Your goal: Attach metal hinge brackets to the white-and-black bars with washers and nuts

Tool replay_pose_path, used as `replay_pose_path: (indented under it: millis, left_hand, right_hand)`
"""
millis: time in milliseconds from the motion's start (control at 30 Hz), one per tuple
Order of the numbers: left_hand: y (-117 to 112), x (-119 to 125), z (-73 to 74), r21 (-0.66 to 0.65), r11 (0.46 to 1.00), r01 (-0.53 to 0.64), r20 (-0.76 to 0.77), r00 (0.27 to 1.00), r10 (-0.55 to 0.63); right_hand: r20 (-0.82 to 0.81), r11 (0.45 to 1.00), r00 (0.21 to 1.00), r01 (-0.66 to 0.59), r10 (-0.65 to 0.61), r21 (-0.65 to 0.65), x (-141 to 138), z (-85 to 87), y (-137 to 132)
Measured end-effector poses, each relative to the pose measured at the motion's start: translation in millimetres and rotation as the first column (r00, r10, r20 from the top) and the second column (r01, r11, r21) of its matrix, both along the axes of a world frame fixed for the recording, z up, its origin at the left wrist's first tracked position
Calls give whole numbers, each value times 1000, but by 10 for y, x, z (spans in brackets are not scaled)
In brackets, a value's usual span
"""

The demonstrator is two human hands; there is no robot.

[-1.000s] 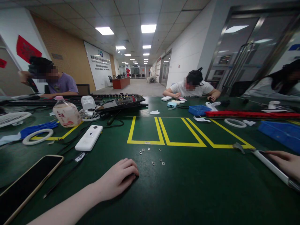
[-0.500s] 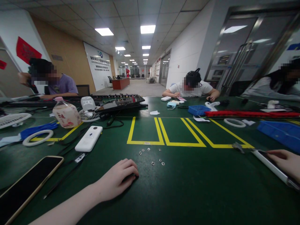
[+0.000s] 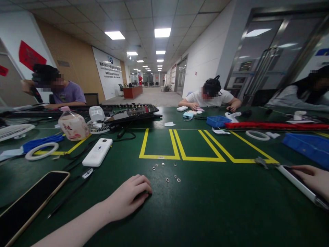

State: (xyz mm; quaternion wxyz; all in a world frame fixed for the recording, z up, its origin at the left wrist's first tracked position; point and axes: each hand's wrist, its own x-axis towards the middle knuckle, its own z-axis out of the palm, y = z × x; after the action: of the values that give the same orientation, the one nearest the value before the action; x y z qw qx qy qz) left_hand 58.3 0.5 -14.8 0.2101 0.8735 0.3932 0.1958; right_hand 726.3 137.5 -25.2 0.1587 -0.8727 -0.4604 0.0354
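Note:
My left hand rests on the green tabletop, left of the centre, with its fingers curled down. Its thumb and index finger come together at the tips; anything between them is hidden. Several small metal rings, like washers or nuts, lie scattered just beyond and to the right of that hand. At the right edge of the view, my right hand is closed over a long white-edged case with a dark top. Part of this hand and the case's far end are cut off or hidden.
Yellow tape frames mark the table ahead. To the left are a phone, a white power bank, cables, a white ring and a pink-capped bottle. A blue tray stands right. Several people sit around the table.

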Motion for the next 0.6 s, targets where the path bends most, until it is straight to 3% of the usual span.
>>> replay_pose_path:
  millis: [200,600]
  left_hand:
    - [8,7,-8,-9,1000,4,-5,1000,-4]
    - [-19,26,62,-21,1000,-11,-7,1000,11]
  right_hand:
    - [-72,995,992,102,-103,-14,-120,81,13]
    - [-32,995,994,100,-101,-18,-201,121,-61]
